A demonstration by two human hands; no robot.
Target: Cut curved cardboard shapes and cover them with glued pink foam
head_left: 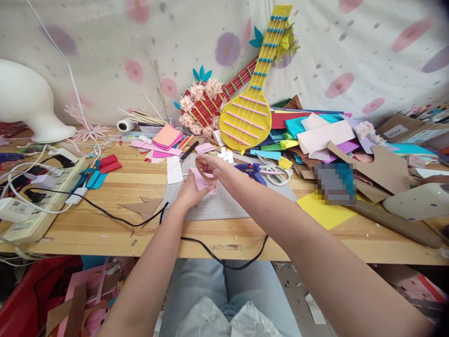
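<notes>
While left hand is pinching pink paper, right hand is pinching curved brown strip, cardboard box is holding slender items.

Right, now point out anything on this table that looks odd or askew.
A black cable loops down past the table's front edge, where it could perhaps snag. A jagged brown scrap lies loose left of the grey mat. On the right, a pixelated patch masks whatever is behind it.
</notes>
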